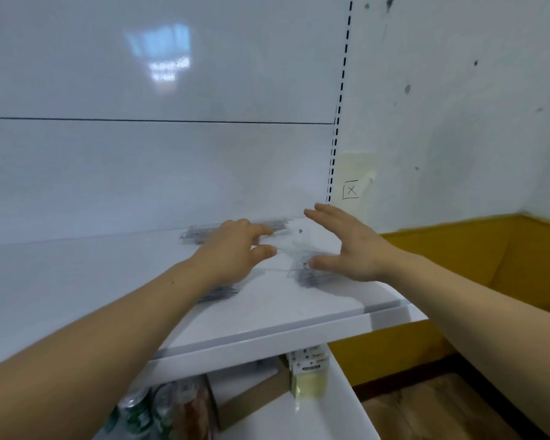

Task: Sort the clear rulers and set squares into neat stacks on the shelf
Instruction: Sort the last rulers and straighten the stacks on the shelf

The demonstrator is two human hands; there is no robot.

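Observation:
On the white shelf (77,281) lie clear plastic rulers and set squares, hard to make out. A stack of rulers (200,234) runs along the back wall. A clear set square (296,249) with grey scale marks lies between my hands. More rulers (218,293) show below my left wrist. My left hand (232,252) rests palm down on the pieces, fingers curled toward the set square. My right hand (346,242) hovers just right of the set square with fingers spread, thumb near its front corner. Whether either hand grips a piece is unclear.
The shelf's front lip (267,341) runs diagonally. Below it, a lower shelf (299,417) holds a cardboard box (251,398), small packets (308,373) and cans (137,411). A slotted upright (337,128) marks the shelf's right end. A yellow wall band (489,249) lies to the right.

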